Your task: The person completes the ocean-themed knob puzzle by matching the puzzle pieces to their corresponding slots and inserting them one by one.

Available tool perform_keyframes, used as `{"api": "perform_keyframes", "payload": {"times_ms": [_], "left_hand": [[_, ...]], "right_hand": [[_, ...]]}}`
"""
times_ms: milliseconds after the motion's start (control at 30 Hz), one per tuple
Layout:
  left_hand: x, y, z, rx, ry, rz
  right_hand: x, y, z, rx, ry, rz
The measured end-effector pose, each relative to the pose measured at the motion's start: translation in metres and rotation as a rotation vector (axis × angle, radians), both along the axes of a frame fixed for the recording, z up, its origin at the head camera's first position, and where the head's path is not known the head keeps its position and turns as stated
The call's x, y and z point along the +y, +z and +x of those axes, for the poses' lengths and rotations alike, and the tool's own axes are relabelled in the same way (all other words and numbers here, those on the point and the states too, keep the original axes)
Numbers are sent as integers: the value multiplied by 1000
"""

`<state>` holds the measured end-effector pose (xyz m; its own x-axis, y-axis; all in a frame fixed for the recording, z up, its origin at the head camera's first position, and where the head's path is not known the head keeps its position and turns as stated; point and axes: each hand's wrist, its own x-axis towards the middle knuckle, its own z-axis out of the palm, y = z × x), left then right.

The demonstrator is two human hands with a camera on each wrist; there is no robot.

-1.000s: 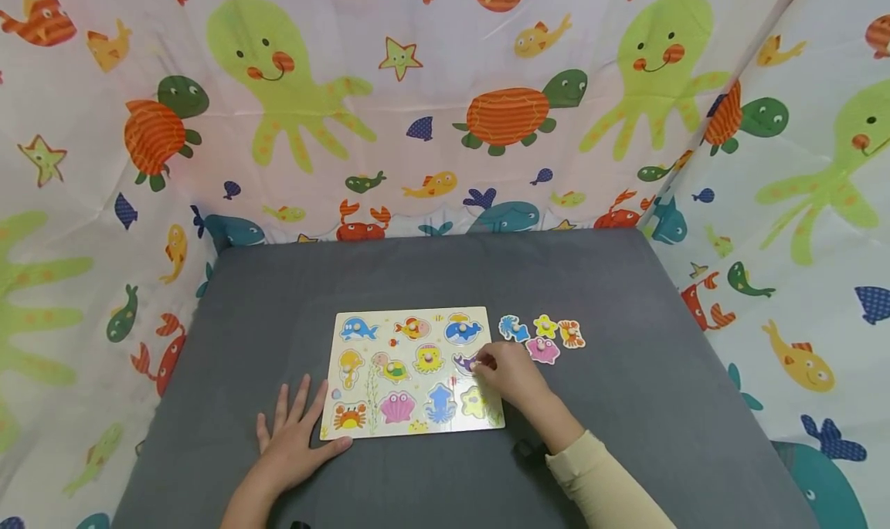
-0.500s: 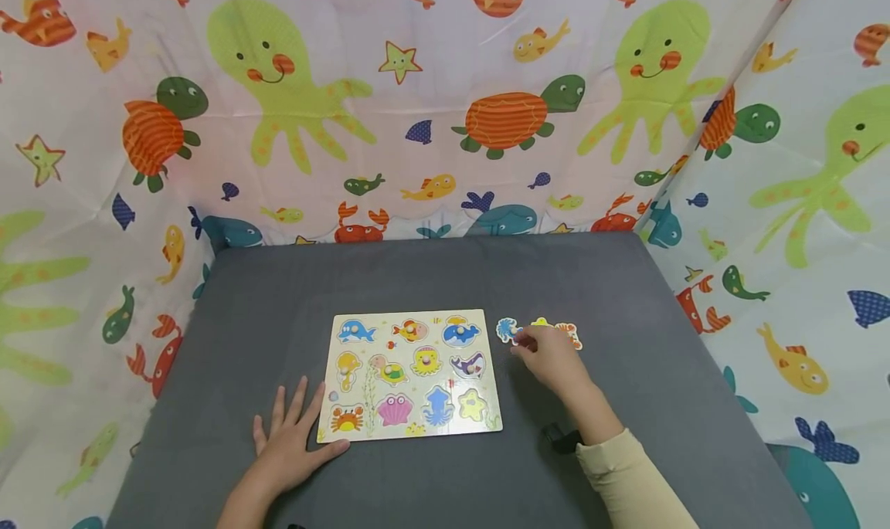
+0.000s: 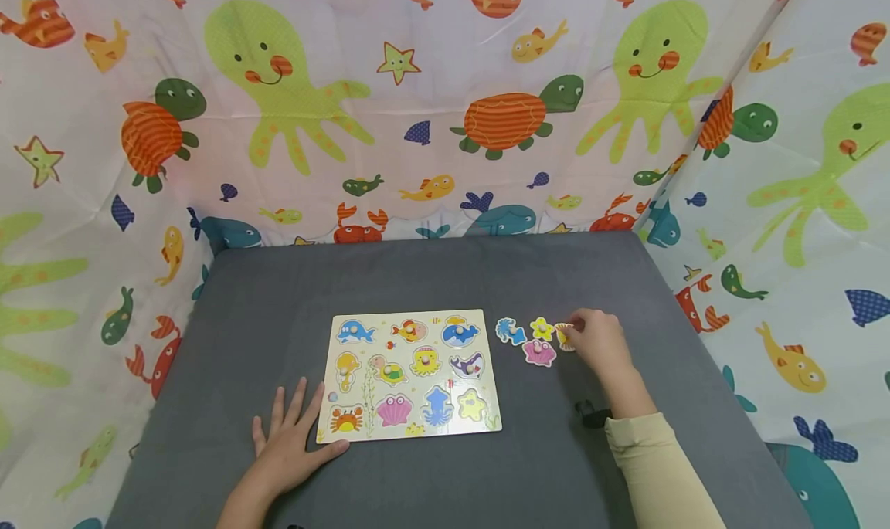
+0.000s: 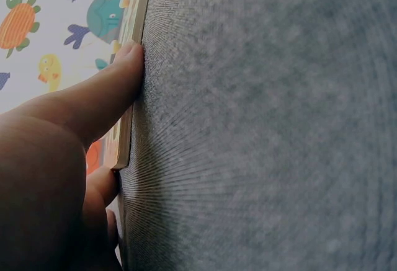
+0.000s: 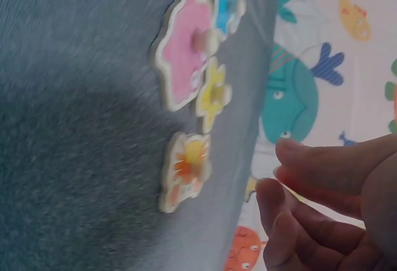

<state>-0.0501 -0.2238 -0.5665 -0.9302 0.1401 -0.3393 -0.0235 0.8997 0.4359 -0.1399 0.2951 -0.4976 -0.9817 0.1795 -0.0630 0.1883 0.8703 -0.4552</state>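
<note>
A wooden peg puzzle board [image 3: 413, 384] with sea animals lies flat on the grey table. My left hand [image 3: 288, 444] rests at its lower left corner, fingers spread; in the left wrist view the thumb [image 4: 118, 72] presses along the board's edge. Over the loose crab piece [image 5: 186, 165], my right hand [image 3: 601, 344] reaches down with bent fingers. The right wrist view shows a gap between thumb and fingertips, with nothing held. Beside the crab lie a yellow star piece [image 3: 542, 327], a pink clam piece [image 3: 538, 353] and a blue squid piece [image 3: 513, 334].
Several knobbed pieces sit in the board's upper rows, among them a purple whale [image 3: 467, 365]. Its bottom row shows crab, clam, squid and star pictures without knobs. A sea-animal printed curtain [image 3: 431, 35] surrounds the table. A black device [image 3: 592, 415] hangs under the right wrist.
My right hand has left the purple whale on the board and moved right, past the squid and clam pieces, to the crab piece. My left hand has stayed at the board's corner.
</note>
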Motion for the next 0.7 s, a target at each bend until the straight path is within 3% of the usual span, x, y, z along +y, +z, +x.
{"api": "perform_keyframes", "payload": {"times_ms": [367,700], "left_hand": [[0,2,0,-17,1,6],[0,0,0,-10,2,3]], "right_hand": [[8,-15,-10,-108,-36,48],[7,-31,-13,-46,-4,84]]}}
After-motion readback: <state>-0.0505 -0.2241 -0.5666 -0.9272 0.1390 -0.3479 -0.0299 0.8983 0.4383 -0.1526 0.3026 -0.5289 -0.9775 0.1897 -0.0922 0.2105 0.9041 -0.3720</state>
